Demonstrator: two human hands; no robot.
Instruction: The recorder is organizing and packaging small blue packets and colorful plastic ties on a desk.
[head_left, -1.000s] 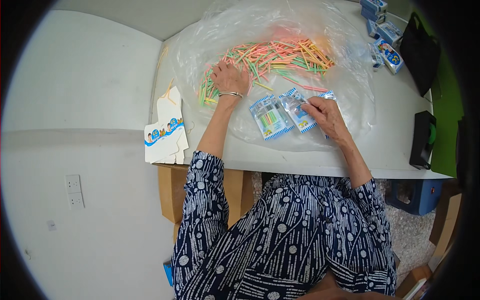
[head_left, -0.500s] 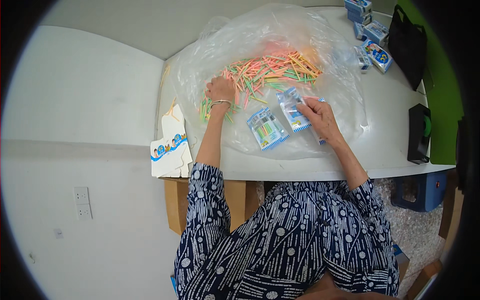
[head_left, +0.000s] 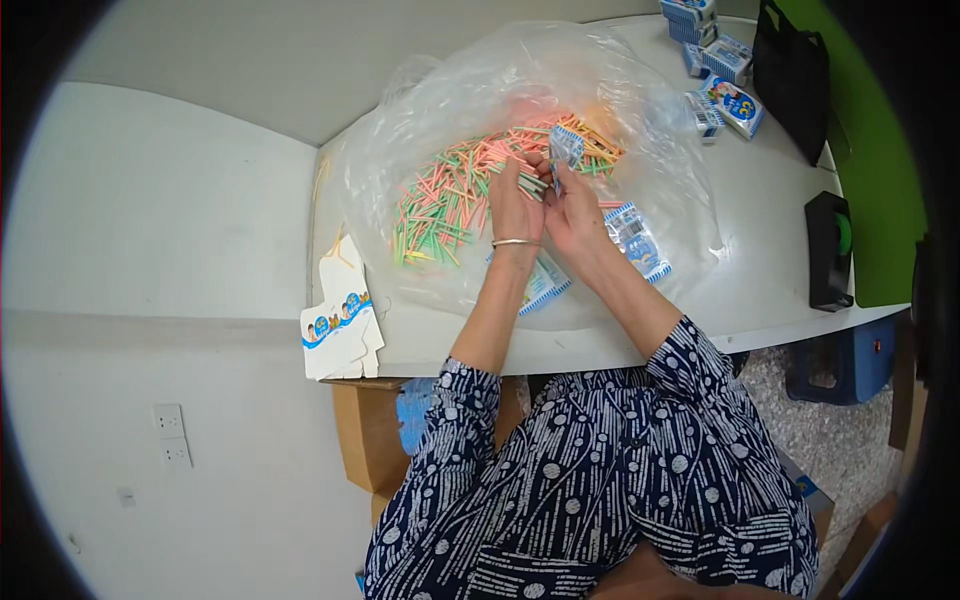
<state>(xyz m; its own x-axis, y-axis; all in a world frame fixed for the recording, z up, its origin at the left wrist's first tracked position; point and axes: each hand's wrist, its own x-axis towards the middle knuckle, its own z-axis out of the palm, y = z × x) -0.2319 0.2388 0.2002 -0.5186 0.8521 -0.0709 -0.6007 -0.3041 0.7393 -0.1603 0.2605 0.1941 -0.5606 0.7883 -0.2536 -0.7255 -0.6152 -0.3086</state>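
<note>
My left hand [head_left: 516, 208] is closed around several thin pastel sticks [head_left: 522, 183], held over the heap. Right beside it, my right hand [head_left: 577, 213] pinches a small blue-and-white plastic pouch [head_left: 566, 147] upright, close to the stick ends. Whether any stick is inside that pouch I cannot tell. Pink, green and yellow sticks lie in a loose heap [head_left: 440, 200] on a big clear plastic bag [head_left: 672, 185]. Another flat pouch [head_left: 636, 243] lies right of my right forearm. A filled-looking pouch [head_left: 546, 284] shows partly between my forearms.
White printed cardboard pieces [head_left: 345, 325] lie at the table's left edge. Blue-and-white packs [head_left: 733, 105] are piled at the far right near a black bag [head_left: 790, 90]. A black tape dispenser [head_left: 828, 250] stands by the green panel [head_left: 880, 200]. Below are a cardboard box [head_left: 365, 430] and blue stool [head_left: 840, 365].
My left hand has come right from the heap's left side with sticks in it. My right hand has moved up and left with a pouch, so both hands now meet.
</note>
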